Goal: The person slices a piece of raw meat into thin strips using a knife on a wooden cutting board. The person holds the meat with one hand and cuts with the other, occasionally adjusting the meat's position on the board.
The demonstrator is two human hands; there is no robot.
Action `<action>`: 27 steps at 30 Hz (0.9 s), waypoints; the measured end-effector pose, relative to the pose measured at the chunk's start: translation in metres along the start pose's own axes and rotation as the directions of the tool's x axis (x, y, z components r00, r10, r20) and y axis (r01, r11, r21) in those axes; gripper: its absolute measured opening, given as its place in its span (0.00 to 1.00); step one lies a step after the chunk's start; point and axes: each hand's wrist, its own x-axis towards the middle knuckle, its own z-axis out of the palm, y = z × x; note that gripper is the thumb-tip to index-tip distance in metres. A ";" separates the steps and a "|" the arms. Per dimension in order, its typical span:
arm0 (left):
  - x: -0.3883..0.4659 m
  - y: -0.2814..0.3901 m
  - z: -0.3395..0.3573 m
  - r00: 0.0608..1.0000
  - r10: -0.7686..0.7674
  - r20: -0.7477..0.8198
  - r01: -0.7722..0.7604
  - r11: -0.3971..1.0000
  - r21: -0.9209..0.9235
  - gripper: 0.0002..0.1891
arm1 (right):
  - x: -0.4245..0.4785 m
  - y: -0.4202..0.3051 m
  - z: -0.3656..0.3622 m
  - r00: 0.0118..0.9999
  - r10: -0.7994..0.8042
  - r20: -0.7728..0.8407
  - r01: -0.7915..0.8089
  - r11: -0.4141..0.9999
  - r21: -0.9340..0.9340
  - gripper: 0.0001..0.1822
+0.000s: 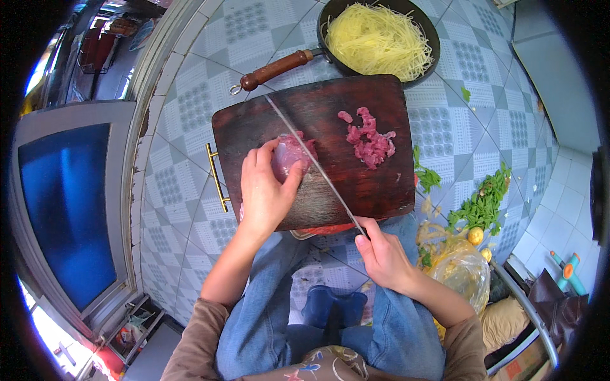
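Note:
A dark wooden cutting board (pixel 329 205) with a brass-coloured handle lies in front of me. My left hand (pixel 269 183) holds a piece of raw meat (pixel 288 152) on the board's left half, fingers on its far left edge and thumb on its near side. My right hand (pixel 383 255) grips a knife (pixel 324 174) at the board's near edge; the handle is hidden in the hand. The blade, seen nearly edge-on, slants away to the upper left across the right part of the meat. Small cut pieces of raw meat (pixel 371 143) lie on the board's right half.
A frying pan (pixel 436 55) of pale yellow shreds stands beyond the board, its wooden handle pointing left. Green leaves (pixel 481 202), yellow roundish pieces (pixel 475 235) and a clear plastic bag (pixel 464 266) lie on the tiled floor at right. Something red shows under the board's near edge.

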 end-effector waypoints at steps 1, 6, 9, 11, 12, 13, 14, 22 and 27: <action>0.001 0.004 0.003 1.000 0.005 -0.008 -0.005 1.000 0.025 0.26 | 0.000 0.002 0.001 0.999 0.031 -0.023 -0.031 1.000 0.003 0.17; 0.002 0.005 -0.007 0.977 0.079 0.197 -0.081 0.997 0.004 0.19 | -0.007 0.027 -0.017 0.970 0.237 0.054 -0.240 0.894 0.378 0.14; 0.000 0.003 -0.008 0.967 0.033 0.254 -0.003 0.993 -0.115 0.17 | -0.018 0.047 -0.035 0.974 0.208 0.085 -0.220 0.798 0.561 0.15; 0.002 0.002 -0.015 0.938 -0.007 0.347 0.083 0.975 -0.204 0.17 | -0.021 0.046 -0.043 0.982 0.159 0.098 -0.187 0.827 0.530 0.16; 0.004 0.001 -0.019 0.919 -0.023 0.393 0.126 0.963 -0.240 0.16 | -0.020 0.041 -0.045 0.982 0.146 0.122 -0.186 0.867 0.462 0.16; 0.005 -0.004 -0.021 0.905 -0.002 0.424 0.134 0.950 -0.281 0.16 | -0.018 0.035 -0.047 0.980 0.134 0.147 -0.182 0.902 0.391 0.15; 0.007 -0.010 -0.021 0.890 0.019 0.455 0.144 0.936 -0.320 0.17 | -0.014 0.028 -0.049 0.977 0.124 0.173 -0.175 0.932 0.318 0.15; 0.015 -0.039 -0.050 0.766 0.236 0.598 0.225 0.773 -0.593 0.17 | 0.022 0.004 -0.067 0.967 0.146 0.210 -0.136 0.989 -0.060 0.12; 0.028 -0.029 -0.045 0.654 0.439 0.616 0.057 0.784 -0.618 0.14 | 0.009 0.015 -0.073 0.962 0.265 0.071 -0.271 0.958 0.091 0.13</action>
